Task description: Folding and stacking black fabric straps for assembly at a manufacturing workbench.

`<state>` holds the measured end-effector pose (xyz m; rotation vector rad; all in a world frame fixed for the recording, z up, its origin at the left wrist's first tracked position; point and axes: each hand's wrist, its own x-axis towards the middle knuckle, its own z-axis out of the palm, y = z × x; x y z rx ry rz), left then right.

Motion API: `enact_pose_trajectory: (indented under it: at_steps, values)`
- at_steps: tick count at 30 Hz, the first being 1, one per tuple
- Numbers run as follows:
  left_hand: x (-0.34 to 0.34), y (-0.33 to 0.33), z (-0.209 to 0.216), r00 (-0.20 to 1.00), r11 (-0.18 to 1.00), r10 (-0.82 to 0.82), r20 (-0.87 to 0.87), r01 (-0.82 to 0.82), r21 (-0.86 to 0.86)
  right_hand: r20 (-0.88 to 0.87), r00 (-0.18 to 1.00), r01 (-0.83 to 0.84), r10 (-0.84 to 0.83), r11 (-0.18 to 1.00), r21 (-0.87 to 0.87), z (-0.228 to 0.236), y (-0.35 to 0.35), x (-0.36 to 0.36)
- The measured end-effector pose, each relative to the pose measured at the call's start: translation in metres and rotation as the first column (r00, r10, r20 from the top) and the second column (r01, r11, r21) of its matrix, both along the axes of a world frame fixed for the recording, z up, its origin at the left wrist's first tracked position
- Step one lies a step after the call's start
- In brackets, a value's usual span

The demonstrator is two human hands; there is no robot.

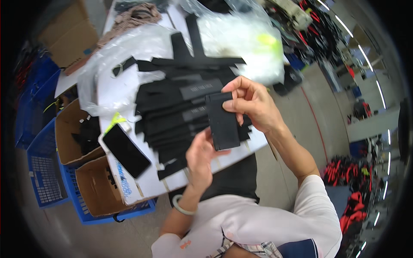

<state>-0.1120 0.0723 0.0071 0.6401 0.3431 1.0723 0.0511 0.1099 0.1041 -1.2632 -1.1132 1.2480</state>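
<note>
A flat black rectangular piece (223, 122), maybe fabric, is held up over the near side of the table. My right hand (254, 105) pinches its upper end between thumb and fingers. At its lower left edge is my left hand (200, 157), slightly blurred, its fingers partly behind the piece and closed on it. Beneath both hands, a spread of overlapping black strips (161, 101) covers much of the white table (124, 161). Several of these strips carry dark grey printed patches (200, 89).
A black phone (127, 150) lies at the table's left edge, beside a yellow-green tag (115, 121). Clear plastic bags (241, 41) lie at the back. Cardboard boxes (97, 187) in blue crates (47, 172) stand left. Black and red goods (350, 172) are piled at the right.
</note>
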Motion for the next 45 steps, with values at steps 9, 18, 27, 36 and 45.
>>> enact_pose_trajectory:
  at_steps: [9,18,27,36,45]
  values:
    - [0.024,-0.026,-0.022,0.89,0.989,-0.043,-0.455,0.102,0.106,-0.264,0.953,0.114,-0.151,0.982,-0.152,-0.038,-0.101,0.045]
    - [0.027,-0.037,-0.042,0.862,0.972,-0.103,-0.495,0.194,0.135,-0.325,0.944,-0.027,-0.061,0.966,-0.258,-0.054,-0.124,0.053]
    - [0.029,-0.035,-0.025,0.834,0.947,-0.211,-0.509,0.304,0.107,0.153,0.979,-0.091,0.134,0.962,-0.256,-0.041,-0.126,0.057]
    - [0.05,-0.036,-0.008,0.663,0.672,0.576,-0.477,-0.052,0.739,0.491,0.842,0.152,-0.221,0.972,0.177,-0.032,-0.142,0.043]
    - [0.076,-0.062,0.009,0.849,0.852,0.323,-0.419,-0.069,0.518,0.663,0.402,0.193,-0.631,0.766,0.613,-0.036,-0.151,0.011]
